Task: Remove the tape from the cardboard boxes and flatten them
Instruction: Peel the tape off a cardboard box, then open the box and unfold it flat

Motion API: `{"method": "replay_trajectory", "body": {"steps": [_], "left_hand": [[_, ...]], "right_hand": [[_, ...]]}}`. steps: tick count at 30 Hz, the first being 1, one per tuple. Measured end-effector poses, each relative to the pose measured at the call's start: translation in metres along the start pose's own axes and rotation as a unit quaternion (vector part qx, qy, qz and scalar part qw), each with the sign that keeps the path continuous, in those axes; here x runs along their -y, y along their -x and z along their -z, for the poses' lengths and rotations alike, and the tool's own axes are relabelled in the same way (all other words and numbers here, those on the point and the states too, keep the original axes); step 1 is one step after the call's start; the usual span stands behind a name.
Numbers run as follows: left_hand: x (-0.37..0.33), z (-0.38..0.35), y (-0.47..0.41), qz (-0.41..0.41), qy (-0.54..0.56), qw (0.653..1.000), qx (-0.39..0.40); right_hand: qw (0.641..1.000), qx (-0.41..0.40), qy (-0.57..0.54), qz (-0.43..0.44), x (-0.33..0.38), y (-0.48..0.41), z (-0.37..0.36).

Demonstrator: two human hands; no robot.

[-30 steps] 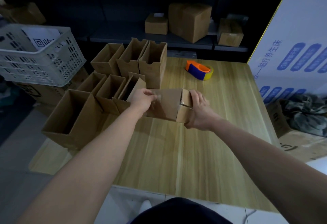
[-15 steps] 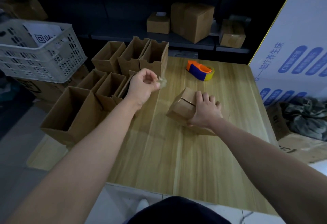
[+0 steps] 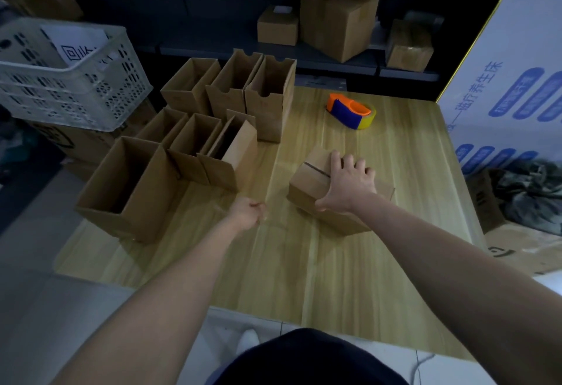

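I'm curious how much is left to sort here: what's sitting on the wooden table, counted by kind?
Open-topped cardboard boxes: 7
Closed cardboard box under the right hand: 1
Tape dispenser: 1
Total: 9

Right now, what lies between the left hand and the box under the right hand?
Only bare wooden table: in the head view, nothing sits between the left hand and the cardboard box that the right hand presses.
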State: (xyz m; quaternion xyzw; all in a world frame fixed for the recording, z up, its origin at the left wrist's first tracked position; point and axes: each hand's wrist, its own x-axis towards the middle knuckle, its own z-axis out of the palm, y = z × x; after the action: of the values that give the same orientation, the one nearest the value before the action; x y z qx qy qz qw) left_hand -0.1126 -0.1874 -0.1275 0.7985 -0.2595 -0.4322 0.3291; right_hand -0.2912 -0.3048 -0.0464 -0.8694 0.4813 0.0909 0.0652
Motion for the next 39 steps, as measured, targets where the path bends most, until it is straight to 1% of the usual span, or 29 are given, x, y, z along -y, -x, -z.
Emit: {"method": "replay_trajectory", "body": {"steps": [3, 6, 7, 9, 12, 13, 16, 18, 22, 23, 25, 28, 34, 36, 39], "left_hand": [[0.024, -0.009, -0.004, 0.031, -0.085, 0.995, 0.035], [0.033, -0.017, -0.006, 0.025, -0.122, 0.989, 0.079], [0.034, -0.019, -0.007, 0.018, -0.137, 0.987, 0.081], [0.039, -0.018, -0.012, 0.014, -0.153, 0.987, 0.052], [0.048, -0.017, -0.017, 0.028, -0.124, 0.992, 0.022], [0.047, -0.015, -0.015, 0.03, -0.131, 0.99, 0.036], [0.045, -0.019, -0.003, 0.045, -0.175, 0.976, 0.121], [0.048, -0.024, -0.001, 0.037, -0.191, 0.97, 0.142], [0.053, -0.03, 0.002, 0.051, -0.197, 0.964, 0.171], [0.053, -0.029, 0.004, 0.049, -0.199, 0.964, 0.172], [0.053, -0.022, 0.002, 0.031, -0.191, 0.97, 0.144], [0.057, -0.015, 0.001, 0.034, -0.178, 0.976, 0.123], [0.073, -0.022, 0.013, 0.003, -0.223, 0.968, 0.117], [0.069, -0.022, 0.013, 0.016, -0.234, 0.965, 0.117], [0.067, -0.021, 0.014, 0.009, -0.262, 0.956, 0.133]], "right_hand": [[1.0, 0.003, 0.013, 0.018, 0.007, 0.003, -0.001], [0.999, -0.001, 0.024, 0.034, 0.012, 0.005, -0.006], [0.999, -0.003, 0.026, 0.037, 0.013, 0.005, -0.006], [0.999, -0.005, 0.027, 0.042, 0.015, 0.004, -0.006], [0.998, -0.002, 0.035, 0.055, 0.017, 0.004, -0.007], [0.997, -0.003, 0.039, 0.06, 0.019, 0.005, -0.008], [0.996, -0.004, 0.047, 0.073, 0.025, 0.005, -0.009], [0.996, -0.002, 0.044, 0.077, 0.029, 0.005, -0.009], [0.996, 0.003, 0.045, 0.08, 0.033, 0.003, -0.008], [0.996, 0.001, 0.048, 0.08, 0.033, 0.003, -0.008], [0.995, 0.0, 0.051, 0.083, 0.035, 0.003, -0.007], [0.995, 0.003, 0.048, 0.091, 0.038, 0.003, -0.006], [0.994, 0.003, 0.043, 0.099, 0.044, 0.008, -0.007], [0.994, 0.001, 0.041, 0.101, 0.043, 0.009, -0.006], [0.994, -0.002, 0.04, 0.104, 0.041, 0.011, -0.006]]}}
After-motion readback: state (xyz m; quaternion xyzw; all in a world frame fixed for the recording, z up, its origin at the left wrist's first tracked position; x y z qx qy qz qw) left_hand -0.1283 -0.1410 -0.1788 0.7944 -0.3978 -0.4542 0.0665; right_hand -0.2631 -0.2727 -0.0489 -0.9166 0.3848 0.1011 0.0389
